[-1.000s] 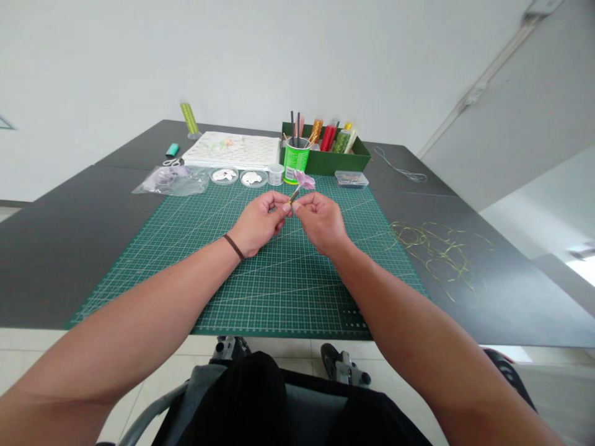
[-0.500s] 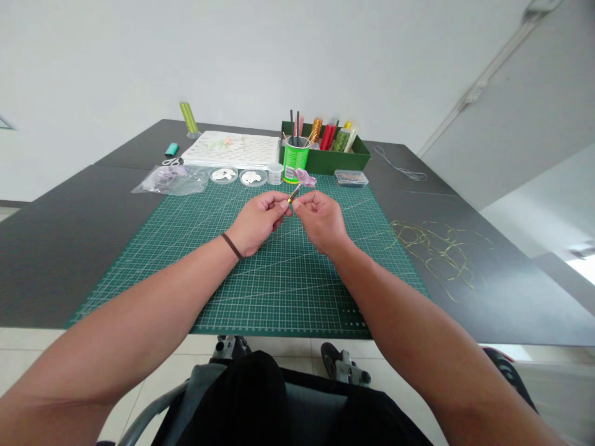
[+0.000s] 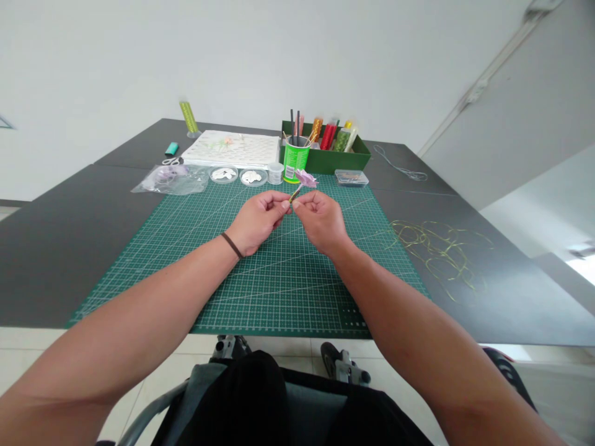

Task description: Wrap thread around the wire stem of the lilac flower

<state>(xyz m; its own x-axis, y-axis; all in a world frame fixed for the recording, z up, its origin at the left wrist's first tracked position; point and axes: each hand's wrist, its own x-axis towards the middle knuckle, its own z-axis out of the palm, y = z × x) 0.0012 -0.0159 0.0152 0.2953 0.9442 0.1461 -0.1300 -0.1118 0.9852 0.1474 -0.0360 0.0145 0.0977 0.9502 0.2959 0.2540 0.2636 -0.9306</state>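
A small lilac-pink fabric flower [image 3: 305, 179] sits on a thin gold stem [image 3: 294, 195] above the middle of the cutting mat. My left hand [image 3: 257, 223], with a dark band [image 3: 231, 245] on its wrist, pinches the lower end of the stem from the left. My right hand [image 3: 321, 223] meets it from the right, its fingertips closed at the same spot. The fingers hide the stem's lowest part. Both hands hover above the green cutting mat [image 3: 288, 297].
Behind the mat stand a green box [image 3: 325, 162] of bottles and a green can [image 3: 295, 162] of sticks. A white board [image 3: 230, 148], two small dishes [image 3: 238, 176], a plastic bag [image 3: 174, 181] and scissors [image 3: 171, 161] lie left. Gold wire [image 3: 437, 254] lies on the dark table, right.
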